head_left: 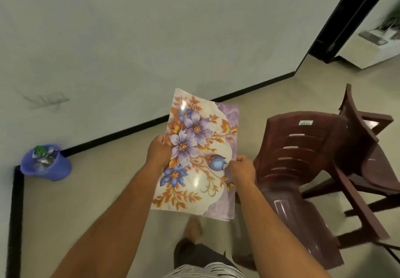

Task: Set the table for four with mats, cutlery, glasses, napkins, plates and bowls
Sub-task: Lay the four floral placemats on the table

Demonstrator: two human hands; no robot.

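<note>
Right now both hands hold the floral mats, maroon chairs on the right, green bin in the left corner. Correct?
Nearly. The bin in the left corner is purple-blue, not green; only some of its contents are green. The head view shows it. The rest stands: left hand and right hand hold the floral mats, maroon chairs on the right.

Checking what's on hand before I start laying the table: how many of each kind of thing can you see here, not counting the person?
Glossy floral table mats, held as a stack: several edges show, exact number unclear, counted as 1 stack
Dark red plastic chairs: 2, the second behind the first
Purple plastic bin with rubbish: 1
Total: 4
</note>
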